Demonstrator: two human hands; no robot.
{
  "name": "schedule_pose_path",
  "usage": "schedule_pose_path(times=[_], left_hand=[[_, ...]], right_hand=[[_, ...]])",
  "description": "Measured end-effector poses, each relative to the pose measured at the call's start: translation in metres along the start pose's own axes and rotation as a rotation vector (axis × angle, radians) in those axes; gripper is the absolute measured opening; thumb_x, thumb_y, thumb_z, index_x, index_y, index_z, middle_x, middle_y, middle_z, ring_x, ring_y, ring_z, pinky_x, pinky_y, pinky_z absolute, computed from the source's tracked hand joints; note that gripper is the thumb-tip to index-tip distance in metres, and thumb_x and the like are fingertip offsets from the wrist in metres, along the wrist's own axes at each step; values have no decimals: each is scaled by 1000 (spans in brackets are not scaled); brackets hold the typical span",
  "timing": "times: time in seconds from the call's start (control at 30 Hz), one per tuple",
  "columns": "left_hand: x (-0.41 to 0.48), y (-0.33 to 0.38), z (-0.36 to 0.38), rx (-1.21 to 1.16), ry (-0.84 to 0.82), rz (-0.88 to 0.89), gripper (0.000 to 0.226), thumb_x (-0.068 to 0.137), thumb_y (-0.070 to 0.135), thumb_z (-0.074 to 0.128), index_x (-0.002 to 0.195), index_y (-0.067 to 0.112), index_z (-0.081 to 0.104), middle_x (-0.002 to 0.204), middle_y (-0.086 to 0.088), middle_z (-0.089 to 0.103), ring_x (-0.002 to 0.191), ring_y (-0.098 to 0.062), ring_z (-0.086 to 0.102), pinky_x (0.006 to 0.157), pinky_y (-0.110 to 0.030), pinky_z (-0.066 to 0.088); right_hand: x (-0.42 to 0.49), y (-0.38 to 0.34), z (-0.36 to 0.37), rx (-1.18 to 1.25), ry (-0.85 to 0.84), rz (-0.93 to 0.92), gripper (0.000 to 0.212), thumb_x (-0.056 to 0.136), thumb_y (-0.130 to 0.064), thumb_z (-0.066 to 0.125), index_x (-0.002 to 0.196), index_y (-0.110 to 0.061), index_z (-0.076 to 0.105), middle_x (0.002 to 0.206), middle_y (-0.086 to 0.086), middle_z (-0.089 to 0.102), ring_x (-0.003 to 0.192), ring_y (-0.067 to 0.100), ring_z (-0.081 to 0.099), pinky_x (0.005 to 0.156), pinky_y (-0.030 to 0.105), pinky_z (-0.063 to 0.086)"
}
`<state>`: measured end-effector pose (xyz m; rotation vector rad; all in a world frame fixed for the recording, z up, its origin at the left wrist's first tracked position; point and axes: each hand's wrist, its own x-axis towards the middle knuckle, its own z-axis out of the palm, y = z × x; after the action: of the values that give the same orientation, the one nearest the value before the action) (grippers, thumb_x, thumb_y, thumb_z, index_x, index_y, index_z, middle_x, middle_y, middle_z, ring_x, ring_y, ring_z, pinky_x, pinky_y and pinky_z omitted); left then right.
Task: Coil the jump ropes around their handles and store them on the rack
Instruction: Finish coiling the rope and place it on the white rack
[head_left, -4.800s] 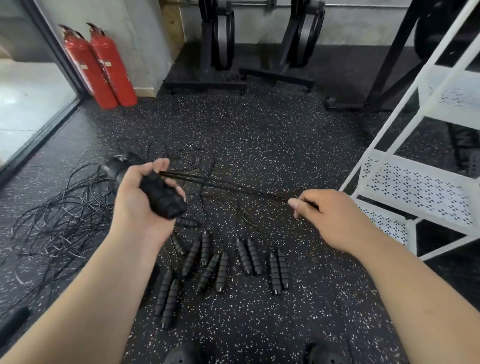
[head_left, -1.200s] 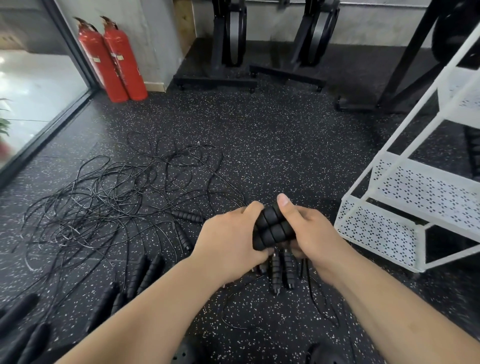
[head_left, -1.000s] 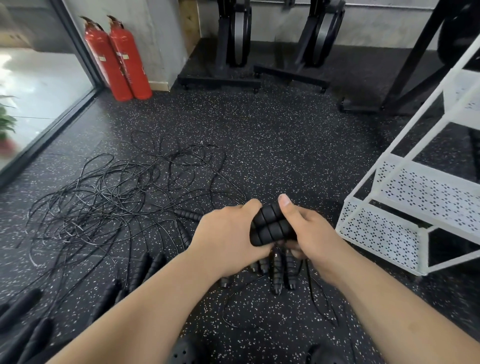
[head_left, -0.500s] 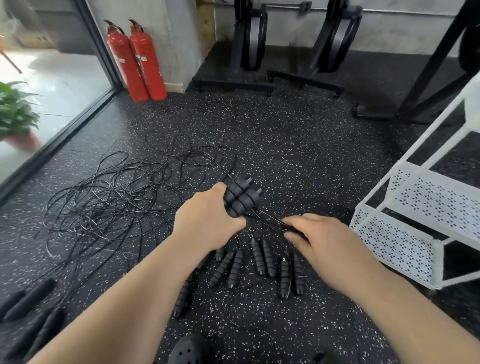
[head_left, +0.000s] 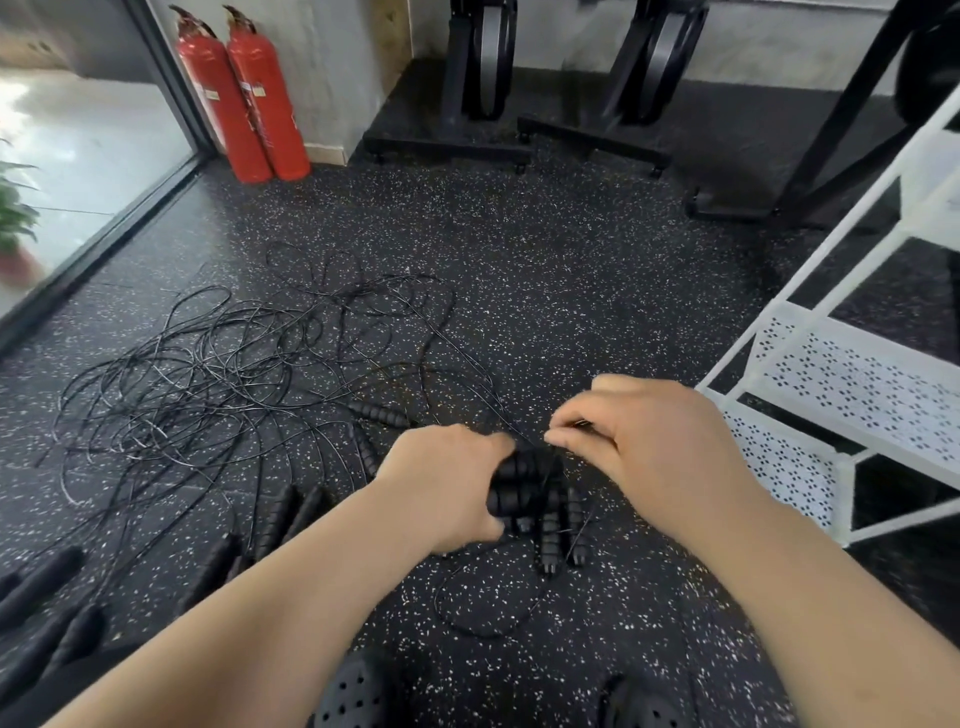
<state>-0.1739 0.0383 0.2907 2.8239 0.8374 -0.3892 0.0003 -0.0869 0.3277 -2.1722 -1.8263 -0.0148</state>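
My left hand (head_left: 447, 483) grips a pair of ribbed black jump rope handles (head_left: 522, 486) held side by side above the floor. Just to their upper right, my right hand (head_left: 649, 447) pinches that rope's thin black cord (head_left: 556, 439) close to the handles. A big tangle of black rope cords (head_left: 208, 374) sprawls over the floor to the left. Several more black handles (head_left: 558, 535) lie on the floor below and left of my hands. The white metal rack (head_left: 852, 395) with perforated shelves stands at the right.
Two red fire extinguishers (head_left: 244, 98) stand at the back left by a glass door. Black exercise machine bases (head_left: 519, 145) line the back wall. More foam handles (head_left: 41, 582) lie at the lower left. My black perforated shoes (head_left: 358, 696) show at the bottom edge.
My right hand has swung up from the lower right and now pinches the cord close against the handles. My left hand and the handles have dropped slightly.
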Motion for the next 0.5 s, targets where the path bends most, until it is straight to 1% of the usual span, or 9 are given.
schedule_pose_path(times=[0.03, 0.1, 0.17, 0.23, 0.27, 0.33, 0.4, 0.47, 0.5], left_hand=[[-1, 5, 0, 10, -3, 69, 46, 82, 53, 74, 117, 34, 51, 96, 8, 63, 92, -26, 65, 75, -38, 52], [-3, 11, -3, 19, 3, 178, 41, 82, 54, 73, 107, 36, 47, 100, 8, 66, 94, -24, 66, 80, -39, 54], [-4, 14, -9, 18, 24, 255, 39, 80, 54, 72, 98, 38, 41, 97, 9, 64, 90, -21, 64, 81, -40, 56], [-5, 17, -14, 11, 69, 318, 37, 80, 55, 70, 98, 37, 43, 95, 10, 62, 88, -18, 64, 79, -40, 56], [-7, 19, -15, 2, 90, 343, 36, 81, 56, 68, 100, 37, 45, 95, 11, 62, 88, -17, 64, 78, -39, 55], [-10, 22, -16, -53, 130, 371, 35, 80, 56, 67, 101, 37, 48, 94, 12, 61, 86, -13, 62, 77, -36, 53], [-13, 25, -18, -169, 168, 362, 37, 77, 57, 70, 97, 37, 46, 86, 14, 59, 79, -10, 58, 73, -33, 50], [-17, 26, -22, -377, 199, 303, 41, 76, 57, 76, 95, 35, 47, 79, 12, 60, 74, -9, 58, 71, -33, 49], [-18, 26, -26, -491, 216, 259, 42, 76, 57, 79, 95, 35, 49, 77, 11, 62, 73, -9, 59, 70, -33, 50]], right_hand=[[0, 4, 0, 23, -27, 15, 34, 95, -66, 54, 98, -42, 78, 73, -16, 54, 64, 4, 53, 57, 31, 46], [0, 15, 1, 93, -100, 72, 33, 91, -69, 57, 97, -45, 79, 74, -17, 57, 69, 2, 56, 63, 34, 51], [-1, 25, -1, 200, -158, 129, 25, 90, -66, 65, 94, -46, 80, 77, -19, 64, 74, 1, 59, 69, 31, 50], [-1, 33, -4, 318, -234, 189, 17, 90, -61, 71, 91, -46, 80, 83, -24, 70, 81, -2, 63, 74, 27, 49], [-2, 37, -5, 377, -285, 217, 16, 91, -59, 72, 90, -45, 81, 86, -26, 73, 83, -3, 65, 78, 28, 51], [-3, 42, -7, 494, -375, 247, 20, 93, -57, 71, 88, -42, 81, 88, -24, 76, 83, -2, 68, 85, 32, 52], [-4, 45, -8, 626, -396, 256, 31, 96, -57, 66, 80, -34, 78, 78, -19, 73, 74, 4, 65, 80, 35, 49], [-5, 44, -4, 832, -336, 275, 44, 102, -51, 61, 69, -23, 66, 65, -14, 58, 64, 8, 51, 70, 34, 40], [-4, 41, 1, 942, -282, 297, 47, 106, -47, 61, 68, -19, 62, 65, -9, 55, 64, 9, 47, 68, 33, 37]])
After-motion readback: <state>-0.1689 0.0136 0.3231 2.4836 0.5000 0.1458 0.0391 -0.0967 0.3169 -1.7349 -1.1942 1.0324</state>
